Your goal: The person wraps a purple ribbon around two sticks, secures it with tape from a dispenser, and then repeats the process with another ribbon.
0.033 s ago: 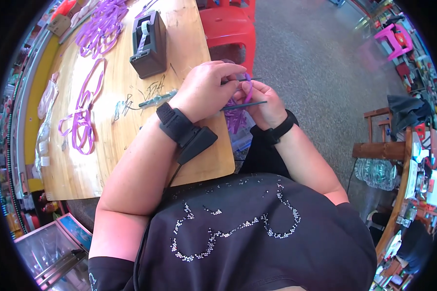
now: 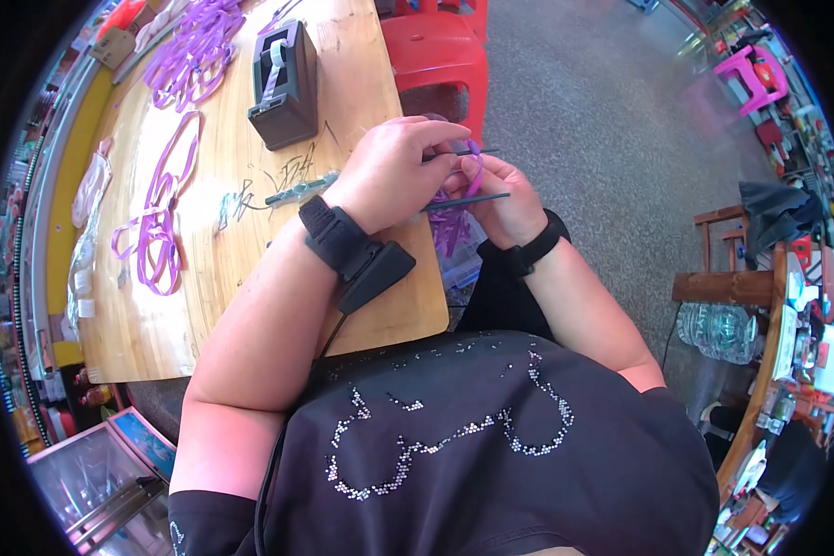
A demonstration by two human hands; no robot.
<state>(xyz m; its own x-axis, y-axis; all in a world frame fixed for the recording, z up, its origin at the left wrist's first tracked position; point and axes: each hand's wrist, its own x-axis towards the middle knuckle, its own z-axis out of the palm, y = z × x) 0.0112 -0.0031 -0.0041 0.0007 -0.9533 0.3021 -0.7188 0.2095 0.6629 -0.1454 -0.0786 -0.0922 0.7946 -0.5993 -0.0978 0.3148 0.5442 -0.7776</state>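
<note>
My left hand (image 2: 397, 165) is closed in a pinch at the table's right edge, its fingers around a thin dark rod (image 2: 482, 151). Facing it, my right hand (image 2: 508, 199) pinches a purple strap (image 2: 476, 176), whose top loops near the rod's end. A second thin dark rod (image 2: 477, 199) crosses lower down, in front of the right palm; whether the two rods are one tool I cannot tell. Beneath the hands hangs a bunch of purple straps (image 2: 450, 233). The fingertips partly hide one another and the strap.
On the wooden table (image 2: 222, 324) stand a black tape dispenser (image 2: 285, 88), a loose purple strap (image 2: 162, 222), a heap of purple straps (image 2: 190, 56) and a slim greenish packet (image 2: 296, 190). A red plastic chair (image 2: 435, 51) is beyond the table's right edge. A cable runs from my left wrist.
</note>
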